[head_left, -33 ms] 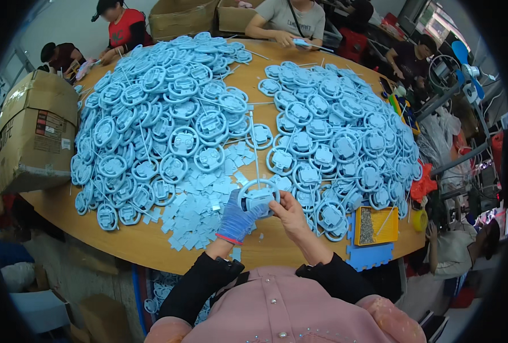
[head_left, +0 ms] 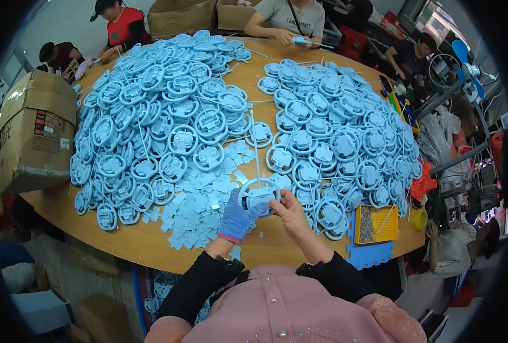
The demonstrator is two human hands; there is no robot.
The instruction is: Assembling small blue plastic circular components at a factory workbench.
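Note:
Between my two hands is a light blue plastic ring (head_left: 260, 195) with a boxy middle, and a thin pale rod (head_left: 257, 157) stands out past its far side. My left hand (head_left: 235, 218), in a blue glove with a red cuff, is closed on the ring's left and lower side. Bare, my right hand (head_left: 292, 213) pinches the right edge, its thumb on the boxy middle. The glove and fingers hide part of the ring. Small flat light blue plates (head_left: 194, 217) lie scattered on the table left of my gloved hand.
Heaps of similar rings stand at left (head_left: 145, 114) and right (head_left: 328, 131) on the wooden table (head_left: 168, 258). A yellow tray (head_left: 388, 224) with small metal pieces rests on a blue foam mat (head_left: 368, 255). A cardboard box (head_left: 36, 131) stands far left. Several people sit around.

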